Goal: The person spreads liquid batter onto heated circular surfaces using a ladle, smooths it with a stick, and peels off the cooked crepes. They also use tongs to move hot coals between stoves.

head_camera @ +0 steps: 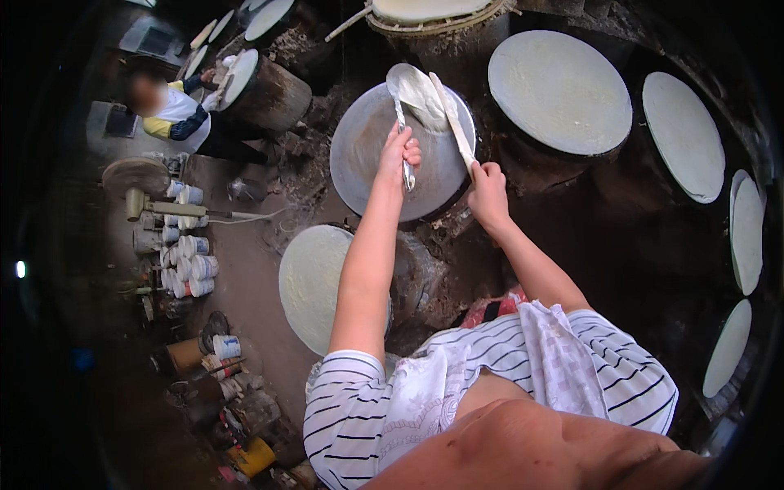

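Note:
My left hand (400, 151) is closed around the handle of a metal ladle (397, 82), whose bowl lies over the far part of a round metal griddle (367, 153). White batter or dough (421, 101) spreads from the ladle's bowl onto the griddle. In my right hand (489, 191) is a long flat wooden spatula (452, 119), coated pale, its blade slanting up along the right side of the white mass. Brownish marks show on the bare griddle surface. Whether the spatula touches the griddle, I cannot tell.
Round griddles covered with pale sheets stand at near left (309, 288), at right (560, 92) and farther right (685, 138). A round rack (441, 27) is at the top. A co-worker (177, 116) works at another drum griddle at upper left. White buckets (204, 266) and a fan (136, 177) stand left.

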### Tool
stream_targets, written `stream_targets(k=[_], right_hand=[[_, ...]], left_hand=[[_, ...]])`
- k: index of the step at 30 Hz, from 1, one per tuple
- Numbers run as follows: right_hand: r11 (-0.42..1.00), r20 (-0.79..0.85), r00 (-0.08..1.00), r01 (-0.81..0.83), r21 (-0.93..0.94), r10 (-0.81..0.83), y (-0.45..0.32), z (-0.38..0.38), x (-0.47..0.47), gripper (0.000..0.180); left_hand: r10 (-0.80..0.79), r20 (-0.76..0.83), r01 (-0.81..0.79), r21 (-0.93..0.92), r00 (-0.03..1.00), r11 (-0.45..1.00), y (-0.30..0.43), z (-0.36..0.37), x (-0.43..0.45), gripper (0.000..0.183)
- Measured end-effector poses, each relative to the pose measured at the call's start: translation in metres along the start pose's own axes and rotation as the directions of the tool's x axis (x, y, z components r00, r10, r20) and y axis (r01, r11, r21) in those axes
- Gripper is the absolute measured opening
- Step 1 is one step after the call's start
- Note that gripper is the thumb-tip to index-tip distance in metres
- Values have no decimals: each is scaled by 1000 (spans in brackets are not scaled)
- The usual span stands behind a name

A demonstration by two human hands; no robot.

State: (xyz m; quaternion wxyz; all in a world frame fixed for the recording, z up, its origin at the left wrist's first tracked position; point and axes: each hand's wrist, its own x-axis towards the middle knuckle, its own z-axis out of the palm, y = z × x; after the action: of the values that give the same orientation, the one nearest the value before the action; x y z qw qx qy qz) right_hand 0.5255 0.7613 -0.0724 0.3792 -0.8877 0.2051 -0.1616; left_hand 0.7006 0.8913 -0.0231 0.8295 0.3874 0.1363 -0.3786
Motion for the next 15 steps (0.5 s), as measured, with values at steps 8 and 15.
stream_targets(k=[8,15], right_hand=[[977,-60,982,172,-124,-181,-1,-14,44,32],[947,-15,947,320,-24,-320,-25,12,67,33]], left_hand=[[333,-117,-195,615,936,764,38,-43,-19,62],[402,-176,-254,537,899,804,42,-69,-60,62]])
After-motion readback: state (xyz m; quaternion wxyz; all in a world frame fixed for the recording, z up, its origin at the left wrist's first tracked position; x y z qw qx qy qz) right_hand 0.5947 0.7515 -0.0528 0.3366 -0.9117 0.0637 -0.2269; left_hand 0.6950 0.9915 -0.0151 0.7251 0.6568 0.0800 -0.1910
